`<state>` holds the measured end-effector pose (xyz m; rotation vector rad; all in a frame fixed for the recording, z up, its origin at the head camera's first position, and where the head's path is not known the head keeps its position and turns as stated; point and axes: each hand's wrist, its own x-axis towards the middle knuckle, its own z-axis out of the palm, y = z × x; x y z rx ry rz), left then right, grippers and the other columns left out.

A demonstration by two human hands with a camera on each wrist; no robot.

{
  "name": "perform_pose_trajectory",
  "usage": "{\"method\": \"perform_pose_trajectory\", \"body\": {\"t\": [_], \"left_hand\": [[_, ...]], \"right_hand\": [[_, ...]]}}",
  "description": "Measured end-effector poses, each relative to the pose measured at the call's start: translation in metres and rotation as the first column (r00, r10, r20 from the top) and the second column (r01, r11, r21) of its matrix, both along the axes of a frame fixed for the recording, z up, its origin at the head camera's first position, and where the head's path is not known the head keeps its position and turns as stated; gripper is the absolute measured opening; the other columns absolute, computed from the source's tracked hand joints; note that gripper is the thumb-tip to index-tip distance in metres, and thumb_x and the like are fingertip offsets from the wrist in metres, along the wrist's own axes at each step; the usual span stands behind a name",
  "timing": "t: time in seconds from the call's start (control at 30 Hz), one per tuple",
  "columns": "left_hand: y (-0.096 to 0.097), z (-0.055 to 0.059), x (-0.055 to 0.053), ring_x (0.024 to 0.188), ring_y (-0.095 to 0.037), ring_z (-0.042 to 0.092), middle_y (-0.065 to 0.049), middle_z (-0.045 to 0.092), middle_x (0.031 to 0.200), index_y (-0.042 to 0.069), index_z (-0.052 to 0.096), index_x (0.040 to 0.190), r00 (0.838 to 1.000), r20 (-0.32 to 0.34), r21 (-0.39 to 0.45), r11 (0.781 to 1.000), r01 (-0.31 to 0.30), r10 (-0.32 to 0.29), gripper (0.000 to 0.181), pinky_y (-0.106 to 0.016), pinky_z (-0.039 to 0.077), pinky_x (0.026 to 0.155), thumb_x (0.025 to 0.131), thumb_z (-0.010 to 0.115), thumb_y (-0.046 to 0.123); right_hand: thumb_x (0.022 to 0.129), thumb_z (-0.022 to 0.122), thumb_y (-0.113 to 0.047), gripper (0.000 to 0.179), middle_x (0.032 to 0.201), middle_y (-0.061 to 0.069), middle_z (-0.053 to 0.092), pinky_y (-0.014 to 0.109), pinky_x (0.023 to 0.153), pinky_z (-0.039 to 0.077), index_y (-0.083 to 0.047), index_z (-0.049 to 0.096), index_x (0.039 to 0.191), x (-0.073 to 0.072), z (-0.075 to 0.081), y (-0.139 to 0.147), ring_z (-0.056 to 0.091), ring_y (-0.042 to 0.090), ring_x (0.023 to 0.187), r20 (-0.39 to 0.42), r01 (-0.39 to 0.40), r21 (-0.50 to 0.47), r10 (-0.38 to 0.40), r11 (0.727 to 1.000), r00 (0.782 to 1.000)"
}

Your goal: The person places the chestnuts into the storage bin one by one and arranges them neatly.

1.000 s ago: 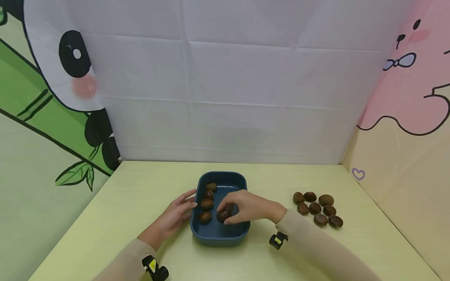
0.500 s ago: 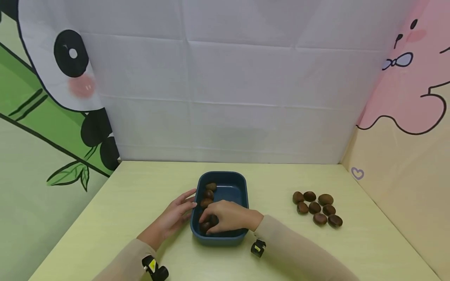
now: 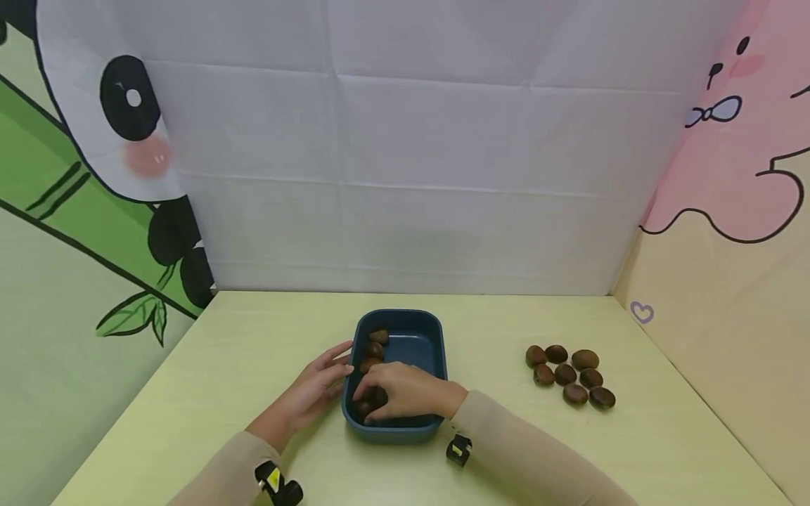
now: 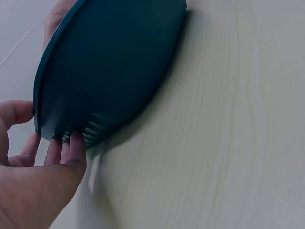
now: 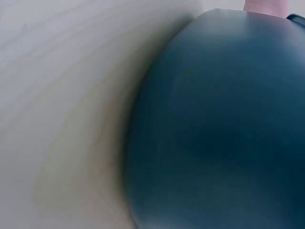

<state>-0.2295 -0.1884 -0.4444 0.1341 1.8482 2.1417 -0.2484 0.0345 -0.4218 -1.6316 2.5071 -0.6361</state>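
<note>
A dark blue tray (image 3: 438, 336) sits on the pale table and holds several brown chestnuts (image 3: 376, 349) along its left side. My right hand (image 3: 397, 391) reaches into the tray's front left corner, fingers curled over a chestnut (image 3: 377, 398) that they mostly hide. My left hand (image 3: 318, 385) rests against the tray's left outer wall with straight fingers. In the left wrist view the fingertips (image 4: 71, 145) touch the tray wall (image 4: 109, 62), with the thumb near the rim. The right wrist view shows only the blurred tray wall (image 5: 214, 124).
Several loose chestnuts (image 3: 569, 376) lie in a cluster on the table (image 3: 493, 337) to the right of the tray. Printed cloth walls with a panda (image 3: 126, 105) close off the back and both sides. Bare table surface lies around the tray.
My right hand has moved left and nearer inside the tray, carrying a chestnut from the middle to the front left corner. The left hand has stayed against the tray.
</note>
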Motion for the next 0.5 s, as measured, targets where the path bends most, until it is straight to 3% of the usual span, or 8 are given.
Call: {"method": "perform_pose_trajectory", "body": {"t": [0.33, 0.5], "left_hand": [[-0.001, 0.002, 0.001, 0.141, -0.037, 0.036, -0.024, 0.026, 0.159, 0.008, 0.026, 0.158, 1.0, 0.008, 0.003, 1.0, 0.0, 0.0, 0.058, -0.054, 0.026, 0.115, 0.104, 0.048, 0.01], [-0.001, 0.004, 0.001, 0.14, -0.036, 0.037, -0.024, 0.027, 0.159, 0.007, 0.025, 0.158, 1.0, 0.008, 0.005, 1.0, 0.003, -0.003, 0.058, -0.054, 0.026, 0.115, 0.104, 0.048, 0.01]], "right_hand": [[0.087, 0.08, -0.033, 0.034, 0.113, -0.012, 0.064, 0.01, 0.086, 0.042, -0.02, 0.071, 0.118, -0.002, 0.003, 0.003, 0.057, -0.003, 0.1, 0.01, -0.017, 0.005, 0.017, 1.0, 1.0], [0.087, 0.08, -0.032, 0.035, 0.114, -0.011, 0.065, 0.01, 0.08, 0.044, -0.018, 0.071, 0.118, -0.005, 0.008, 0.01, 0.06, 0.003, 0.095, 0.047, -0.004, 0.007, 0.004, 1.0, 0.999]]}}
